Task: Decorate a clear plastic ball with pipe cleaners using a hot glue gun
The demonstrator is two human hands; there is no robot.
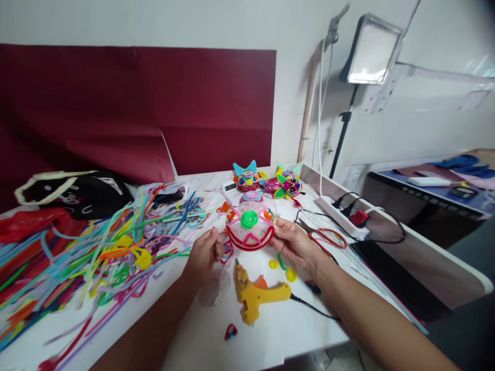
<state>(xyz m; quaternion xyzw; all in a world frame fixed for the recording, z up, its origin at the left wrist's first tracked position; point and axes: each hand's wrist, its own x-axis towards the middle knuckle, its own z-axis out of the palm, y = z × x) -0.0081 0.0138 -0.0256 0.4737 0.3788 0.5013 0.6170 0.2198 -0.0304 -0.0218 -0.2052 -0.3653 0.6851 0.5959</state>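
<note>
A rounded, clear craft face (250, 226) with a green nose, orange and blue eyes, pink strips and a red curved edge is held above the white table. My right hand (296, 245) pinches its right edge between thumb and fingers. At its left side, my left hand (204, 255) has its fingers curled closed; what they hold, if anything, is too small to make out. Below the face lies a yellow glue gun (263, 295), nozzle toward the back. Yellow discs (291, 275) and a green strip lie near my right hand.
Colourful pipe cleaners (116, 252) cover the table's left side, before a black bag (88, 193). Finished craft faces (248, 178) sit at the back. Orange-handled scissors (328, 238), a power strip (344, 219) and a black tablet-like slab (398, 283) are on the right.
</note>
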